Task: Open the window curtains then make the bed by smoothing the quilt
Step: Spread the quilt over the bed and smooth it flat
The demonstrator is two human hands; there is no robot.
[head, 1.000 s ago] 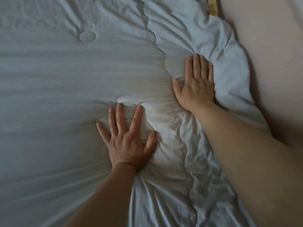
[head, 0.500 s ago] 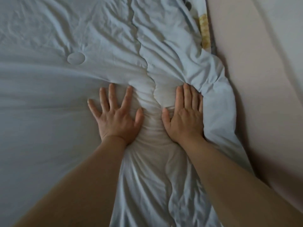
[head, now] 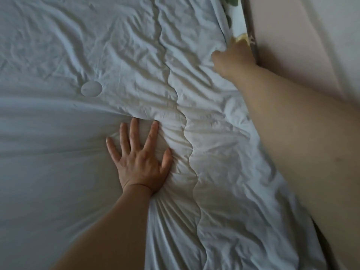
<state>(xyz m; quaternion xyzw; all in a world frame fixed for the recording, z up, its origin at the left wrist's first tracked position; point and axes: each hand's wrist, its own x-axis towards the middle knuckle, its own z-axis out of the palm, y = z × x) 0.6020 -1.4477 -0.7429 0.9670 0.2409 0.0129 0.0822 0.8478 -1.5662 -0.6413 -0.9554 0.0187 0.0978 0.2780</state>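
Across nearly the whole view: pale blue-white quilt [head: 58, 172], spread flat, running from the left edge of the frame to a pinkish upright surface [head: 288, 47] on the right. Light is dim.

Quilt surface: smooth and taut in the lower left, heavily creased in the upper half and down the right side. A wavy raised seam [head: 183, 121] runs from top centre to the bottom edge. A round stitched tuft [head: 91, 89] sits left of the seam in the upper part.

Left grip [head: 139, 158], a bare hand: palm down on the quilt, just left of the seam. Fingers are straight and fanned apart, thumb angled toward the seam. It holds nothing and presses flat. Fine pleats fan out from under the heel of the palm toward the bottom of the view. The bare forearm enters from the lower left.

Right grip [head: 232, 57], a bare hand: far up at the quilt's right edge, close against the pinkish surface. Motion-blurred. Fingers are curled under and clamped on the quilt's edge, with the fingertips hidden. Creases converge toward it. The bare forearm lies long down the right side of the frame, over the quilt.

Patterned cloth [head: 236, 18]: white with a green and yellow print, a narrow strip just beyond the right grip, between the quilt's edge and the pinkish surface.

The two grips are well apart, with the seam between them.
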